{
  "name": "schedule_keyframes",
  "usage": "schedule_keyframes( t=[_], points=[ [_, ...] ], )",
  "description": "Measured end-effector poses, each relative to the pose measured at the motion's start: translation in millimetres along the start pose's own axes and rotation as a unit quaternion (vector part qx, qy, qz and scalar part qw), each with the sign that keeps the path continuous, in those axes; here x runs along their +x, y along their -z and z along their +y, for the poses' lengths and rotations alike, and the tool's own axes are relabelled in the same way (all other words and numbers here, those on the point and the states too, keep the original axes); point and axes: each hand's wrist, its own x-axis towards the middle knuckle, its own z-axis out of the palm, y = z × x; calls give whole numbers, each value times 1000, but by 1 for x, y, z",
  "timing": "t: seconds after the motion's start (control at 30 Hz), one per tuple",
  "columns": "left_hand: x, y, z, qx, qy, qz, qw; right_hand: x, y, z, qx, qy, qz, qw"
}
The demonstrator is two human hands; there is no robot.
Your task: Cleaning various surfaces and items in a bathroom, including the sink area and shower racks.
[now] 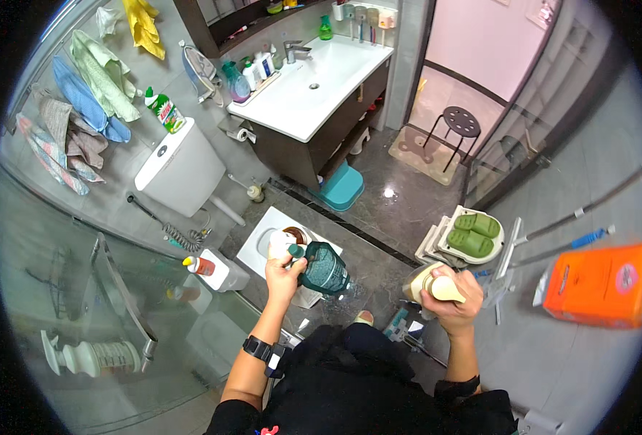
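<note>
In my left hand (284, 276) is a white bottle (278, 243) with a dark green cap (296, 250), pinched between thumb and fingers. Against the thumb is a dark teal translucent textured container (325, 268); whether this hand also bears its weight I cannot tell. My right hand (458, 300) grips a cream pump bottle (418, 279) around its pump head (445, 289), the bottle tilted with its base away from me. Beneath the left hand's bottle lies a white squat toilet (266, 222) in the floor, partly covered by these things.
A white bin (237, 276) carries a bottle with a yellow cap (200, 266) on the left, near a glass shower screen (38, 244). Green slippers (470, 244) rest on a rack at right. An orange package (598, 285) is beyond my right hand. Ahead stands a washbasin (348, 68).
</note>
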Motion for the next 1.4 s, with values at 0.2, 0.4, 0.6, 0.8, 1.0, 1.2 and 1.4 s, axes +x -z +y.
schedule_keyframes(
  t=[0.2, 0.4, 0.6, 0.8, 1.0, 1.2, 1.4],
  points=[
    [43, 18, 2, -3, 25, 65, 998, 62, -56, 42, 39, 82, -37, 995],
    [98, 32, -27, 13, 74, 77, 994, 102, -113, 56, 105, -32, -14, 994],
    [171, 34, -37, 26, -16, 67, 997, 147, -182, 73, 150, -20, -54, 987],
    [266, 31, -25, 25, -113, 7, 993, 201, -251, 102, 139, -3, -96, 986],
    [369, 21, -10, 10, -132, -81, 988, 269, -335, 146, 165, 17, -102, 981],
    [460, 7, -15, -31, -53, -105, 993, 327, -422, 181, 237, 49, -110, 964],
    [509, -17, -38, 7, -102, -84, 991, 349, -484, 211, 227, 95, -109, 963]
  ],
)
